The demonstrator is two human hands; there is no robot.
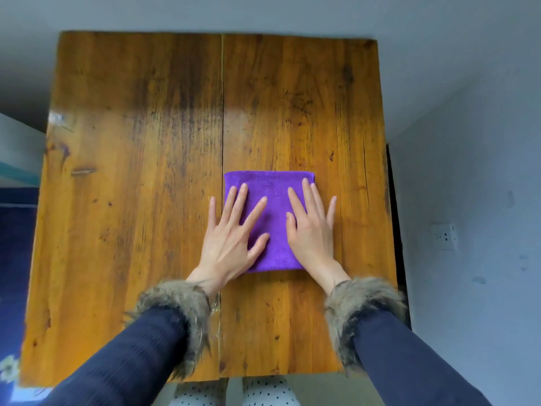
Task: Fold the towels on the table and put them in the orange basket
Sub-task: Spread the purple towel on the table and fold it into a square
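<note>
A purple towel (270, 200), folded into a small rectangle, lies flat on the wooden table (131, 171) a little right of its middle seam. My left hand (231, 238) presses flat on the towel's left part, fingers spread and straight, with the little finger off on the wood. My right hand (310, 230) lies flat on the towel's right part, fingers straight, its little finger past the right edge. No orange basket is in view.
The table has two wide planks with a seam down the middle. A grey wall with a white socket (445, 237) runs along the right. Blue patterned fabric (14, 259) shows past the table's left edge.
</note>
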